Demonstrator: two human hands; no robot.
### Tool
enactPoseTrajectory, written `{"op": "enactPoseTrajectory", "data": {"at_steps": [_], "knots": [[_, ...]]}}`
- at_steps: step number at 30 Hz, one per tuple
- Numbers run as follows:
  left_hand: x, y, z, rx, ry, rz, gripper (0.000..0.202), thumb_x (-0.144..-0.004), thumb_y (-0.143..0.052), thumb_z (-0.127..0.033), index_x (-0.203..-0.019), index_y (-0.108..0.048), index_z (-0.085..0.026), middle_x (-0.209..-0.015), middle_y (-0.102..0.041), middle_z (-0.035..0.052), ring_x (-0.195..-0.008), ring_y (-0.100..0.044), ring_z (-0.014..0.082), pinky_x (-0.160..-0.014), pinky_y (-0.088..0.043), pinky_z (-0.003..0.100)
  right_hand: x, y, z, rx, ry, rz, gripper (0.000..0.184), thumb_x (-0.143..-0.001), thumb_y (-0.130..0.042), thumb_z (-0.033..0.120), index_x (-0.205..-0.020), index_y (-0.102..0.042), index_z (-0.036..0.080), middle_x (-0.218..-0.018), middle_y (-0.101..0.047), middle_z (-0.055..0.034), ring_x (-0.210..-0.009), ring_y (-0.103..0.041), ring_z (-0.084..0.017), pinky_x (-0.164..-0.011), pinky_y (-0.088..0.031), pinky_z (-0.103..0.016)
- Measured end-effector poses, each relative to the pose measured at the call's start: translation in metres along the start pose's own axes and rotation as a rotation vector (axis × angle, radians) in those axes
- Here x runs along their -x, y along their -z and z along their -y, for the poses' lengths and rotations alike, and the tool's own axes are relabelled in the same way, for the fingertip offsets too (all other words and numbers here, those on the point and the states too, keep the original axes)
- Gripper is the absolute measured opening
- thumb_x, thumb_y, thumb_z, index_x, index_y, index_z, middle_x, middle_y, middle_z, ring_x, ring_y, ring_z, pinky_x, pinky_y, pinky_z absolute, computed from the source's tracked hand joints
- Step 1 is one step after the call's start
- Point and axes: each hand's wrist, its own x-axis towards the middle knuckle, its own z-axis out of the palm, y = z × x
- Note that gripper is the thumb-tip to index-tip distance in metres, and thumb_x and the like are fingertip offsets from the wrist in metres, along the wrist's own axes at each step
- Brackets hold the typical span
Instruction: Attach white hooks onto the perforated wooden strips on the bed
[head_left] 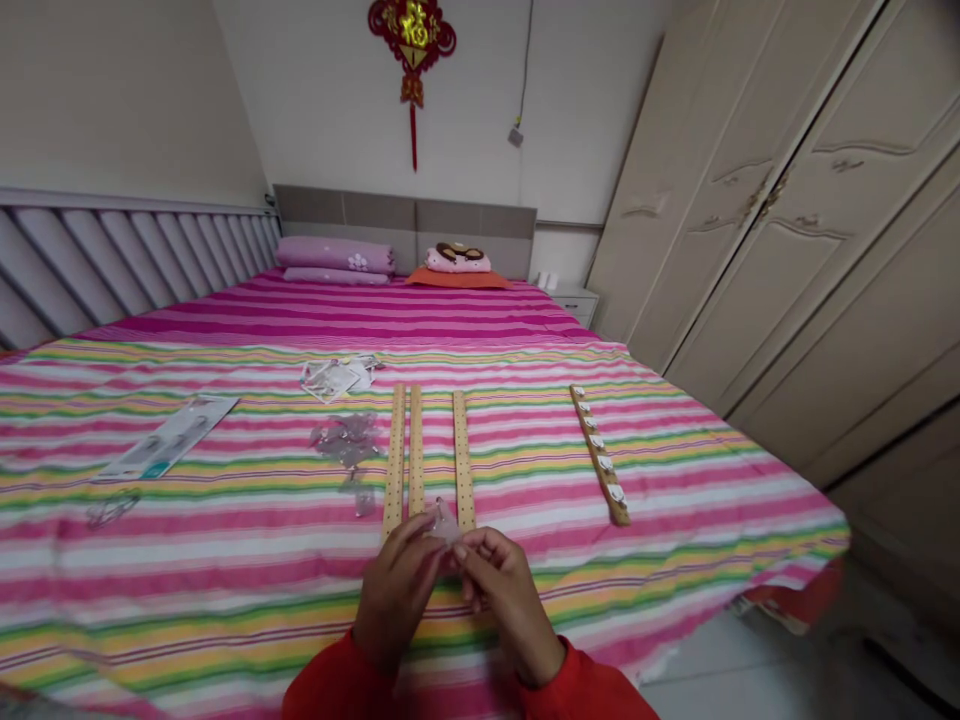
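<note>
Your left hand (397, 582) and right hand (501, 582) pinched a small clear packet (445, 522) between them; from it, perforated wooden strips (416, 440) lay at twelve o'clock, similar packets (349, 438) at ten o'clock.

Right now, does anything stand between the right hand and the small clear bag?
Nothing visible: the left hand holds the small clear bag, and the right hand is at its near edge. The wooden strips lie behind, not between.

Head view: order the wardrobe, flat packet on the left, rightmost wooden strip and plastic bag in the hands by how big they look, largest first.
1. Wardrobe
2. Flat packet
3. Rightmost wooden strip
4. Plastic bag, judging only its visible part
</note>
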Motion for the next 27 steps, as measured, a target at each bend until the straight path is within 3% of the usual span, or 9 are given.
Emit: {"op": "enactPoseTrajectory", "data": {"at_steps": [5, 8, 10, 13, 18, 22, 27], "knots": [[0.007, -0.007, -0.013, 0.027, -0.005, 0.009, 0.015, -0.082, -0.054, -0.009, -0.089, -0.062, -0.019, -0.103, -0.063, 0.0075, -0.098, -0.062, 0.0145, -0.083, -0.053, 0.023, -0.001, 0.008, 0.001, 0.008, -0.016, -0.034, 0.031, -0.069, -0.071, 0.044, -0.072, -0.056, 0.017, -0.044, -0.053, 0.0057, -0.033, -0.039, -0.005, -0.035, -0.027, -0.017], [0.008, -0.005, -0.017, 0.046, 0.082, 0.008, 0.02, -0.079, -0.058, -0.013, -0.097, -0.061, -0.02, -0.101, -0.064, 0.0074, -0.097, -0.062, 0.0168, -0.083, -0.052, 0.027, -0.004, 0.019, 0.011, 0.053, 0.014, -0.031, 0.027, -0.069, -0.069, 0.041, -0.07, -0.053, 0.018, -0.044, -0.054, 0.0053, -0.037, -0.042, -0.007, -0.038, -0.029, -0.018], [0.006, -0.001, -0.015, 0.096, 0.188, 0.006, 0.023, -0.079, -0.057, -0.016, -0.102, -0.061, -0.019, -0.096, -0.064, 0.007, -0.09, -0.062, 0.0165, -0.077, -0.053, 0.028, -0.006, 0.028, 0.02, 0.127, 0.049, 0.002, 0.025, -0.07, -0.067, 0.038, -0.068, -0.051, 0.019, -0.045, -0.053, 0.0058, -0.04, -0.044, -0.008, -0.04, -0.03, -0.019], [-0.003, 0.004, -0.008, 0.206, 0.409, 0.038, 0.016, -0.083, -0.054, -0.023, -0.093, -0.065, -0.019, -0.086, -0.065, 0.005, -0.077, -0.062, 0.0143, -0.067, -0.052, 0.025, -0.009, 0.039, 0.032, 0.257, 0.099, 0.108, 0.019, -0.071, -0.065, 0.031, -0.067, -0.05, 0.02, -0.048, -0.049, 0.007, -0.043, -0.043, -0.008, -0.044, -0.03, -0.02], [-0.018, 0.0, -0.002, 0.485, 0.702, 0.257, 0.022, -0.077, -0.06, -0.036, -0.085, -0.07, -0.019, -0.084, -0.069, 0.005, -0.076, -0.064, 0.0161, -0.065, -0.052, 0.025, -0.016, 0.043, 0.039, 0.403, 0.112, 0.27, 0.01, -0.072, -0.063, 0.025, -0.071, -0.055, 0.019, -0.055, -0.048, 0.0058, -0.048, -0.041, -0.008, -0.045, -0.03, -0.02], [-0.016, -0.01, -0.006, 0.716, 0.892, 0.355, 0.027, -0.071, -0.064, -0.04, -0.082, -0.07, -0.016, -0.074, -0.07, 0.0046, -0.069, -0.065, 0.0166, -0.063, -0.052, 0.026, -0.026, 0.041, 0.035, 0.329, 0.087, 0.274, 0.013, -0.07, -0.065, 0.028, -0.073, -0.058, 0.019, -0.056, -0.052, 0.0055, -0.048, -0.046, -0.009, -0.046, -0.035, -0.02], [-0.014, -0.021, -0.007, 0.818, 1.07, 0.324, 0.03, -0.06, -0.073, -0.038, -0.078, -0.068, -0.014, -0.07, -0.07, 0.004, -0.065, -0.065, 0.0169, -0.062, -0.052, 0.027, -0.042, 0.041, 0.022, 0.189, 0.071, 0.159, 0.022, -0.065, -0.072, 0.035, -0.075, -0.062, 0.018, -0.056, -0.057, 0.005, -0.041, -0.047, -0.008, -0.042, -0.038, -0.021]]}}
